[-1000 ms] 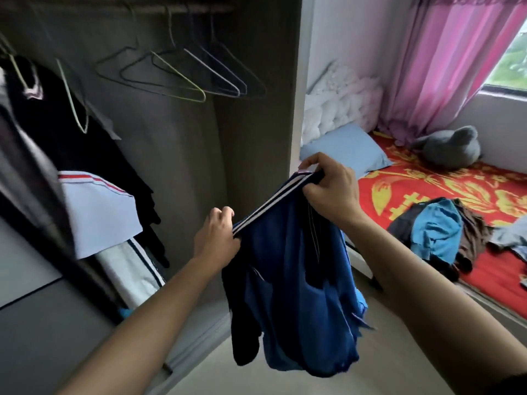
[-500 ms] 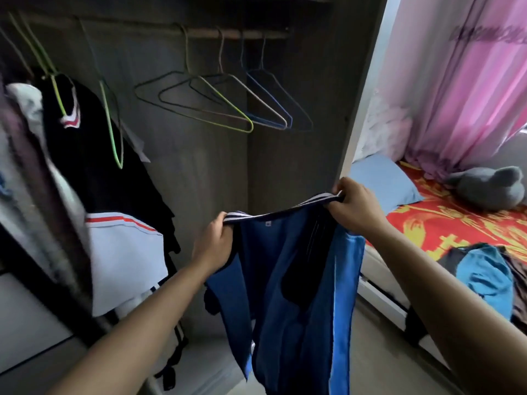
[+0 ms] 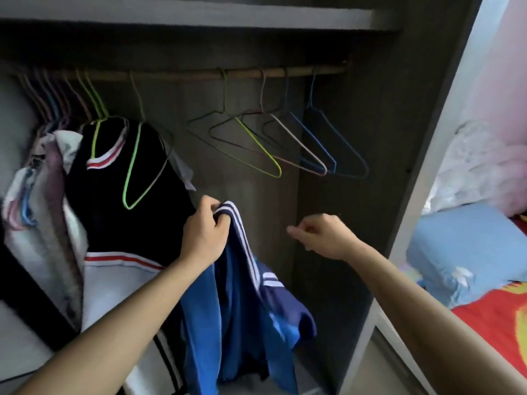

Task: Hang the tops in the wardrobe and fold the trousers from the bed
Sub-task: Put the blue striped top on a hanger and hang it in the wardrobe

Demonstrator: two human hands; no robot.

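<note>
The head-worn wide-angle camera faces forward and slightly down into the open wardrobe (image 3: 251,192) at close range. The left forearm (image 3: 128,309) and right forearm (image 3: 399,280) enter from the bottom edge. The hanging rail (image 3: 185,75) crosses the upper frame. The wardrobe's right side panel (image 3: 427,166) separates it from the bed (image 3: 490,323) at the right edge.

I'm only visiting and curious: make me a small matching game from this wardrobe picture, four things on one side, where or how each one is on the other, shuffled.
Things:
1. left hand
2. right hand
3. wire hangers on the right
4. light blue pillow

States:
A. lies on the bed
B. holds nothing
C. grips the blue top
D. hang empty on the rail

Pairs: 1-C, 2-B, 3-D, 4-A.
</note>
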